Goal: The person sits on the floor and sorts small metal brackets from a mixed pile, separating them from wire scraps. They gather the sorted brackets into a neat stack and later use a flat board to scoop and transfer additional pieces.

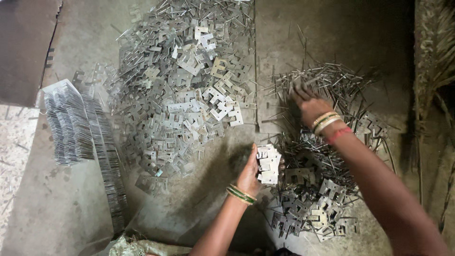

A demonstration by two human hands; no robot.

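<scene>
Left hand (249,173) grips a stack (268,164) of notched metal plates; right hand (310,105) reaches into the pins (327,80).

The stack is pale grey, its flat plates pressed face to face with their cut-out edges lined up, held just above the floor (199,208) near its middle, and its long axis runs roughly toward the top edge. The right hand's fingers are spread and dip among the thin pins, so whether they pinch any cannot be told. A big heap (185,90) of loose plates lies toward the top-left, with neat rows (83,128) of stacked plates by the left edge.
</scene>
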